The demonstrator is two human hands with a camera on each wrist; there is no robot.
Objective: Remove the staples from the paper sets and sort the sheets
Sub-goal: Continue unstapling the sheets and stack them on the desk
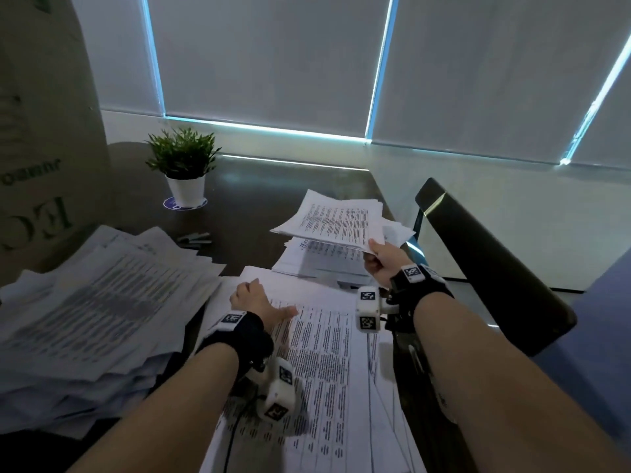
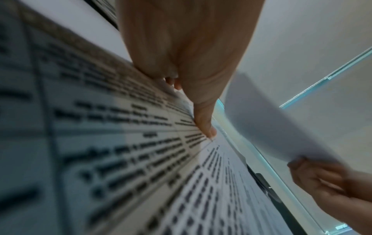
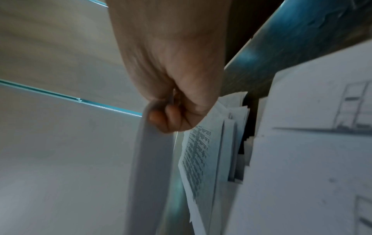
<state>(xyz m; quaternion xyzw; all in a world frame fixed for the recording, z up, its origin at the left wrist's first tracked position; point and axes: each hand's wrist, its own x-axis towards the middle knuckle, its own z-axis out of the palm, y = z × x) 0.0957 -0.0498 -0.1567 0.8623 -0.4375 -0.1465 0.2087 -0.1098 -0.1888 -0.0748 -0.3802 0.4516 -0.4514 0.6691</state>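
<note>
Printed sheets (image 1: 327, 353) lie on the dark table right in front of me. My left hand (image 1: 251, 295) rests on their far left part, fingers curled under and thumb (image 1: 288, 311) stretched out flat on the paper. In the left wrist view the left hand (image 2: 181, 76) shows nothing inside its curled fingers. My right hand (image 1: 380, 261) pinches the near corner of a printed sheet (image 1: 334, 220) and holds it in the air over a stack of sheets (image 1: 307, 262) at the back right. The right wrist view shows the right hand (image 3: 163, 117) gripping that sheet (image 3: 151, 167) beside the stack (image 3: 203, 152).
A big untidy pile of papers (image 1: 102, 302) fills the left side of the table (image 1: 259, 186). Behind it stands a cardboard box (image 1: 44, 131). A potted plant (image 1: 184, 172) sits at the back. Small grey strips (image 1: 194, 238) lie mid-table. A black chair (image 1: 495, 268) stands to the right.
</note>
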